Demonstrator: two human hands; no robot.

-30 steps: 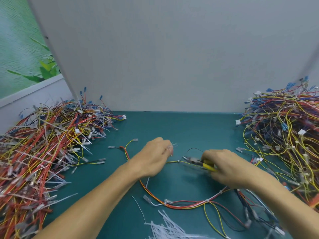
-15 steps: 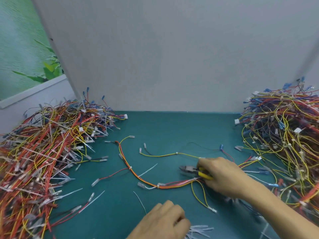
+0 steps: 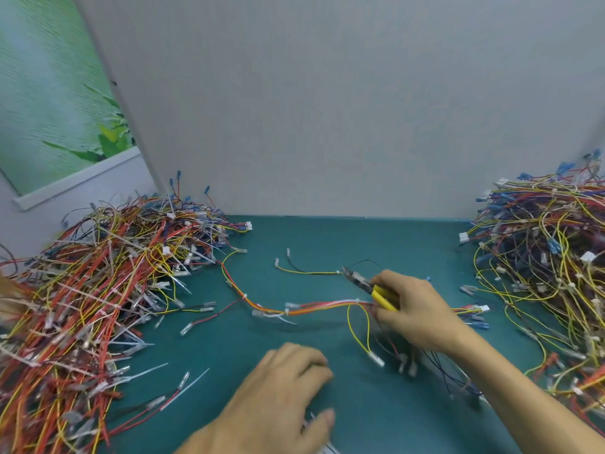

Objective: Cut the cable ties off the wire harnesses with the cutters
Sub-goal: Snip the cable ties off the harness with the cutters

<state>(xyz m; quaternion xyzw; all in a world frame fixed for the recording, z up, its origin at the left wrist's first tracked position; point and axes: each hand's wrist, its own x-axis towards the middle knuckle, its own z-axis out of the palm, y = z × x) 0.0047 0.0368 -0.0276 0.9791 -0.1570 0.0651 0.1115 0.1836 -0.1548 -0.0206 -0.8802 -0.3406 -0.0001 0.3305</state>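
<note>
The cutters (image 3: pixel 366 285) are grasped in the right hand (image 3: pixel 414 309), with the tip brought to a cable tie (image 3: pixel 338 273) on the wire harness (image 3: pixel 311 304) spread on the table (image 3: pixel 376 237), probably for cutting, while the left hand (image 3: pixel 281 391), blurred, lies half curled so that its grasp cannot be told.

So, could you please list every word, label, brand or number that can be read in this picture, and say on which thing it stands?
There is no readable text in this picture.
The cutters in the right hand: no brand or marking visible on the yellow handles.
The white connectors in the right pile: too small and blurred to show any print.
The green picture on the left wall: only leaves, no words.
</note>
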